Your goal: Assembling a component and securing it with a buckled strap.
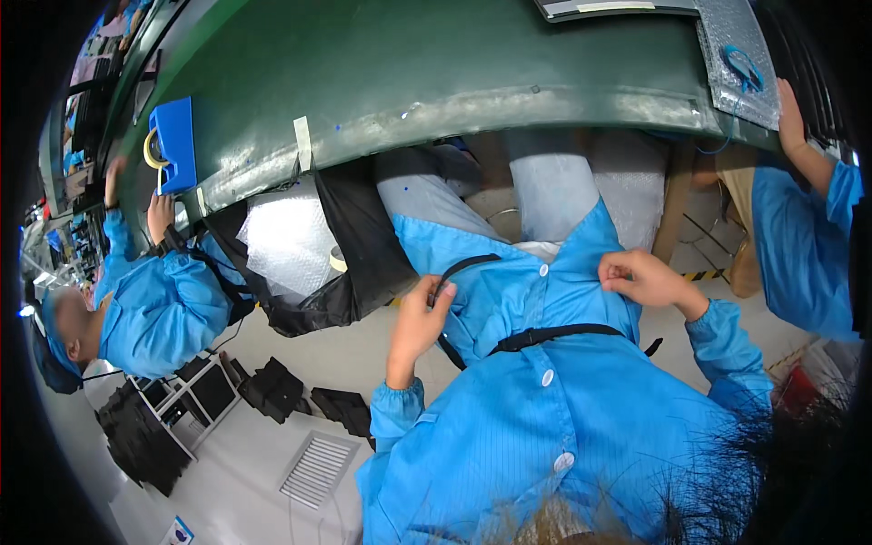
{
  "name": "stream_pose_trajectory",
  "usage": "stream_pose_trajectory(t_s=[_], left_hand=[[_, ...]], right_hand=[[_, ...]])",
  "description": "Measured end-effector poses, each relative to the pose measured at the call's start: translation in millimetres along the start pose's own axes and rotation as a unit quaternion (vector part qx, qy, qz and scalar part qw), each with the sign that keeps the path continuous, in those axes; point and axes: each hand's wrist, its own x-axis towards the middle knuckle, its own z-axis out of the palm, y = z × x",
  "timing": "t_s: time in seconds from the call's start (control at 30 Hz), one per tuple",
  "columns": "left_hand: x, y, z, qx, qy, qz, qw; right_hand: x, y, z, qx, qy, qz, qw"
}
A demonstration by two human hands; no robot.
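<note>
My left hand [420, 320] is closed in a pinch on a thin black strap [474, 262], which curves over the lap of my blue work coat [509, 409]. A black belt [554, 336] with a buckle crosses the coat at the waist. Over the right side of my lap, the fingers of my right hand [643, 277] are curled together against the coat's edge. Whatever may be between those fingers is hidden.
Ahead runs a green-topped table [363, 54] with a blue tape dispenser [174, 145] at its left and bubble wrap [740, 64] at its right. A black bag [359, 245] holding bubble wrap hangs from its edge. Co-workers in blue coats sit on both sides.
</note>
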Motion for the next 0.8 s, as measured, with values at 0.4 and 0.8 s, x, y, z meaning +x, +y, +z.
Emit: stream_pose_trajectory(t_s=[0.4,0.8], left_hand=[[-13.2,15.9,33.0,0.147,-0.112,0.026,0.982],[21.8,18.1,27.8,0.198,0.093,0.139,0.966]], right_hand=[[-12.7,-33.8,-0.7,-0.020,-0.042,-0.006,0.999],[-12.0,-42.1,33.5,-0.220,-0.112,-0.104,0.963]])
